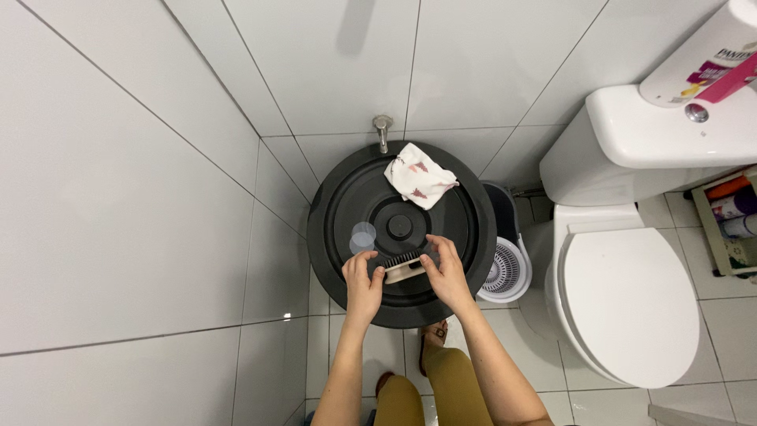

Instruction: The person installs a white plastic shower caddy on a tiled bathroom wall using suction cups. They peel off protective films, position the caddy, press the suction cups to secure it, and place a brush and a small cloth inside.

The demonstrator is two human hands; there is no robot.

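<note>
Bathroom corner, white tiled walls and floor. A person stands over a large round black lid that covers a barrel, seen from above.

Both hands meet on a scrubbing brush lying on the near part of the lid. The brush has a pale body and dark bristles that face up and away. The left hand pinches its left end, fingers curled over the edge. The right hand clamps the right end, thumb and fingers wrapped around the body. The two hands are close together, with only the brush between them.

Just left of the brush, touching or nearly touching the left hand's fingertips, stands a small clear plastic cup, upright on the lid. The lid's central black knob sits just beyond the brush. On the far right part of the lid lies a crumpled white cloth with reddish marks. A metal tap juts from the wall just beyond the lid's far edge.

To the right of the barrel, on the floor, sits a mop bucket with a white spinner basket. Further right is a white toilet, lid shut, with a white bottle lying on its tank.
</note>
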